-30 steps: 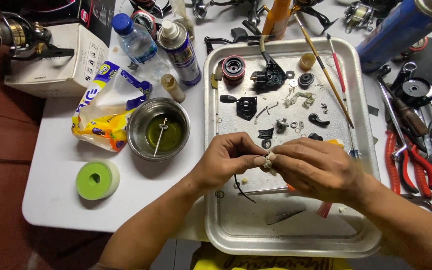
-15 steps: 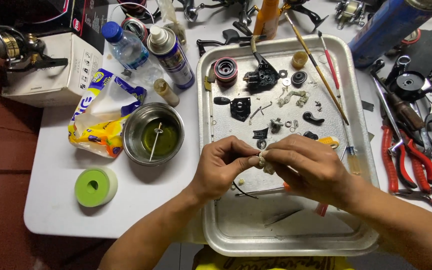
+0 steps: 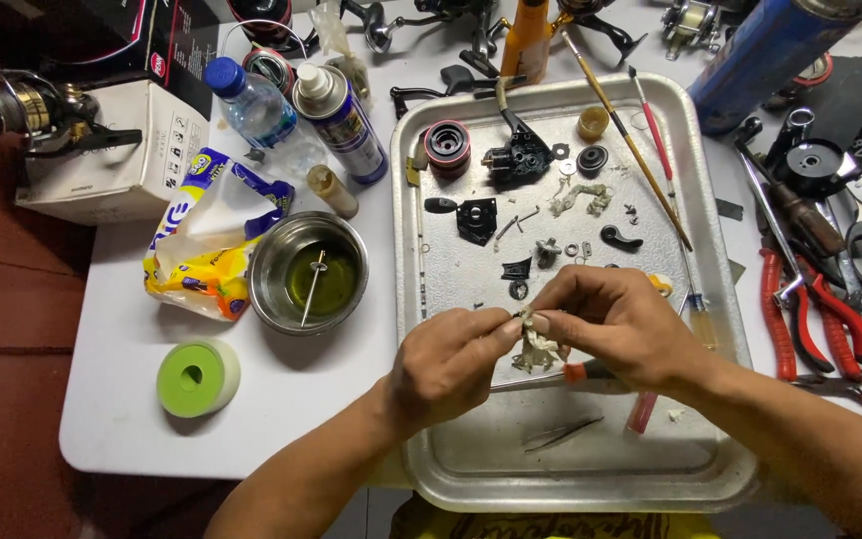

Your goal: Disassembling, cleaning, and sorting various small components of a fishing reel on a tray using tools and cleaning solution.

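Over the metal tray [image 3: 456, 469], my left hand [image 3: 446, 364] and my right hand [image 3: 616, 324] meet fingertip to fingertip. Between them they pinch a small crumpled, dirty piece of tissue [image 3: 538, 344]; whatever it wraps is hidden. Several small black and metal fishing-reel parts [image 3: 511, 215] lie spread on the tray beyond my hands, with a black reel body [image 3: 521, 155] and a red-and-black spool [image 3: 448, 145] at the far end. A screwdriver with an orange grip [image 3: 576, 372] lies under my right hand, and tweezers [image 3: 563, 431] rest nearer me.
A steel bowl of yellowish oil [image 3: 308, 271] holding a thin tool stands left of the tray, near a green tape roll [image 3: 196, 376], a snack bag [image 3: 202, 250], a spray can [image 3: 343, 120] and a water bottle [image 3: 251, 100]. Red-handled pliers [image 3: 810, 309] and other tools lie at the right.
My hands have stayed together over the tray, working the tissue between the fingertips; more of the crumpled tissue now hangs below them. Nothing else on the table has moved.
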